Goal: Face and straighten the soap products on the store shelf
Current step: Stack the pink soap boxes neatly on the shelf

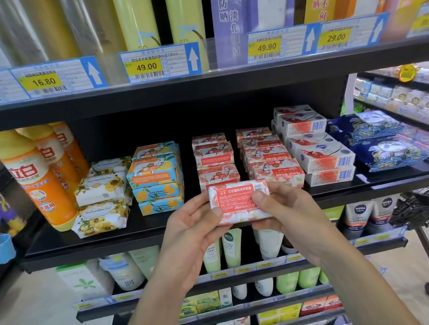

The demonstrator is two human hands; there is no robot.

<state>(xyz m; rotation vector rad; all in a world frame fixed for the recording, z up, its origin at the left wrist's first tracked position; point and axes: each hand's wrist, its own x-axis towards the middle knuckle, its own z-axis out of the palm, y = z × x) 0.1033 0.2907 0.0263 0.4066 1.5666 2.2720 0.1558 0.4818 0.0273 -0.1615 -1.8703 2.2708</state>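
Head view: the left grip (190, 230) and the right grip (290, 209) share one soap bar (240, 201), each closed round an end. A thumb lies across the printed face on either side, and the fingers are curled behind and under. The bar hangs level in the air between the two grips, just in front of the shelf (82, 254) edge and touching nothing on it.

The step in hand looks like checking or turning this bar before it goes back. Directly behind the grips stands the red stack (216, 162) of matching bars, probably where it belongs. The next move calls for turning the proper face outward, setting the bar down flat on that stack and squaring its edges with the bars below.

Behind the right grip, the Goat Soap stack (271, 159) steps back unevenly and its labels read upside down, so it likely needs attention too. Behind and to the left of the left grip, the blue-and-yellow stack (155, 176) sits fairly square.

The held bar is a flat rectangular packet. It shows a red panel of small white print, with a pale pink-and-orange floral wrap at its edges.
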